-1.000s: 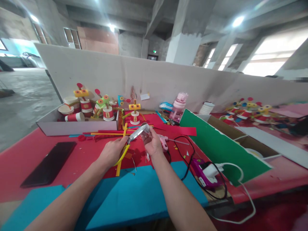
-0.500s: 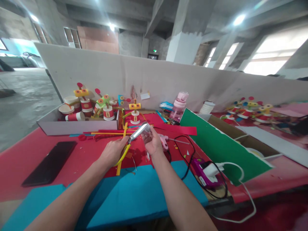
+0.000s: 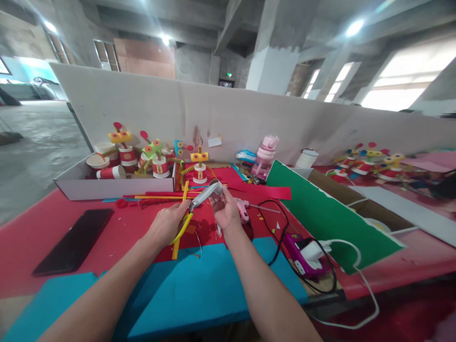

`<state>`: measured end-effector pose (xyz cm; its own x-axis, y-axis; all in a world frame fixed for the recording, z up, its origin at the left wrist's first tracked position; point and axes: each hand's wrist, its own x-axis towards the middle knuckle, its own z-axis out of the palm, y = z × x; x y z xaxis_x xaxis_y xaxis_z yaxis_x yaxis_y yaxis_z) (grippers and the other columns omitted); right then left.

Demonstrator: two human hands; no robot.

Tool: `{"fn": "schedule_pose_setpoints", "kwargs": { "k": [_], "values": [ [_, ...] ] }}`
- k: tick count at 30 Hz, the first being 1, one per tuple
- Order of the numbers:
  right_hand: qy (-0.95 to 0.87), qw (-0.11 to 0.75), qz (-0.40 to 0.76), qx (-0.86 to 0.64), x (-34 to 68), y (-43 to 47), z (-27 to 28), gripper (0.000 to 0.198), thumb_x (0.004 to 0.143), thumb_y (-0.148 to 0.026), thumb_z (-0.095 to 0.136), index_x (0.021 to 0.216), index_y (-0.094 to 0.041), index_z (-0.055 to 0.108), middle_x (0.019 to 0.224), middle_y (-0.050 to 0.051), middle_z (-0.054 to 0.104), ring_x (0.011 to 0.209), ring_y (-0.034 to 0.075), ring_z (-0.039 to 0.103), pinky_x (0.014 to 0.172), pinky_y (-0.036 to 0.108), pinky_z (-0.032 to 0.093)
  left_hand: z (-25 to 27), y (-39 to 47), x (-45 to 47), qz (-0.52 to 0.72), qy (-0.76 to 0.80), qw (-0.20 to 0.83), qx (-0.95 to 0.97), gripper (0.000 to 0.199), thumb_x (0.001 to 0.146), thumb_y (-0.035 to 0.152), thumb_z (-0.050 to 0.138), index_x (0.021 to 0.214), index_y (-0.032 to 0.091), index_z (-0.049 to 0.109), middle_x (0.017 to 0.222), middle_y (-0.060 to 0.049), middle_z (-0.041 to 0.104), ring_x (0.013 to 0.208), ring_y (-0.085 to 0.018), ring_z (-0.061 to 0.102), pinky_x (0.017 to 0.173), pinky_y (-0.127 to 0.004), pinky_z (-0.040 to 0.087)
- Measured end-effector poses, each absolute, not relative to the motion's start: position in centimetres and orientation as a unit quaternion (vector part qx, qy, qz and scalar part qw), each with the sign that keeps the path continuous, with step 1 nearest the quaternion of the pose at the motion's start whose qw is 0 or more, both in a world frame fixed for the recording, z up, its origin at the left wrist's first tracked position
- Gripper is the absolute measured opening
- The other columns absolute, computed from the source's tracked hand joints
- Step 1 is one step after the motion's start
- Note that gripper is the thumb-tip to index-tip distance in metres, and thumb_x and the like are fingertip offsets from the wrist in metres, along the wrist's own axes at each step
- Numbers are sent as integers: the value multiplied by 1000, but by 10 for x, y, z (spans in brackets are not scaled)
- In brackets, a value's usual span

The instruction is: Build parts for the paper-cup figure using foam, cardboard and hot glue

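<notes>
My left hand (image 3: 164, 225) is closed around the yellow-handled scissors (image 3: 201, 197), whose silver blades point up and to the right. At the blade tips, my right hand (image 3: 226, 210) pinches a small, pale, rounded piece (image 3: 216, 188), perhaps paper; its exact kind is hard to make out. The blades touch or overlap this piece. Beneath the scissors a yellow strip (image 3: 175, 251) lies on the red table covering. Behind my right wrist is a pink glue gun (image 3: 243, 210), partly hidden.
Paper-cup figures (image 3: 161, 167) stand in a white box (image 3: 117, 188) at the back left, beside another figure (image 3: 200, 172). A dark phone (image 3: 74, 242) lies left. A purple power strip (image 3: 302, 259) with cables and a green board (image 3: 320, 213) are right. Blue sheet (image 3: 185, 289) covers the front.
Both hands stay almost in place. The pale piece at the blade tips has shifted or turned very slightly.
</notes>
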<state>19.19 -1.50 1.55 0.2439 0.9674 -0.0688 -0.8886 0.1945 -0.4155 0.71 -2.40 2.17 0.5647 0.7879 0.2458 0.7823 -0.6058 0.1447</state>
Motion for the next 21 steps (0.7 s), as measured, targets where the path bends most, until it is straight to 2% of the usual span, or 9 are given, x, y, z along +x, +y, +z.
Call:
{"fn": "schedule_pose_setpoints", "kwargs": {
  "k": [9, 15, 21],
  "values": [
    [-154, 773, 581, -203, 189, -11, 7, 6, 80, -22, 65, 82, -17, 67, 82, 1, 75, 78, 12, 70, 80, 25, 56, 19, -21, 8, 129, 445, -14, 886, 36, 95, 37, 30, 126, 21, 36, 106, -12, 64, 88, -25, 66, 59, -27, 41],
    [-180, 775, 566, -213, 186, -10, 4, 11, 77, -23, 68, 85, -17, 68, 85, 2, 75, 78, 13, 70, 78, 26, 57, 23, -22, 8, 125, 454, -4, 882, 33, 96, 39, 28, 122, 21, 38, 100, -11, 66, 87, -25, 66, 60, -27, 41],
    [-170, 771, 576, -209, 187, -9, 2, 10, 76, -22, 69, 84, -17, 67, 85, 2, 75, 78, 13, 70, 79, 26, 57, 26, -25, 9, 95, 464, 7, 881, 23, 93, 30, 33, 113, 20, 41, 92, -9, 67, 82, -25, 66, 58, -26, 40]
  ]
}}
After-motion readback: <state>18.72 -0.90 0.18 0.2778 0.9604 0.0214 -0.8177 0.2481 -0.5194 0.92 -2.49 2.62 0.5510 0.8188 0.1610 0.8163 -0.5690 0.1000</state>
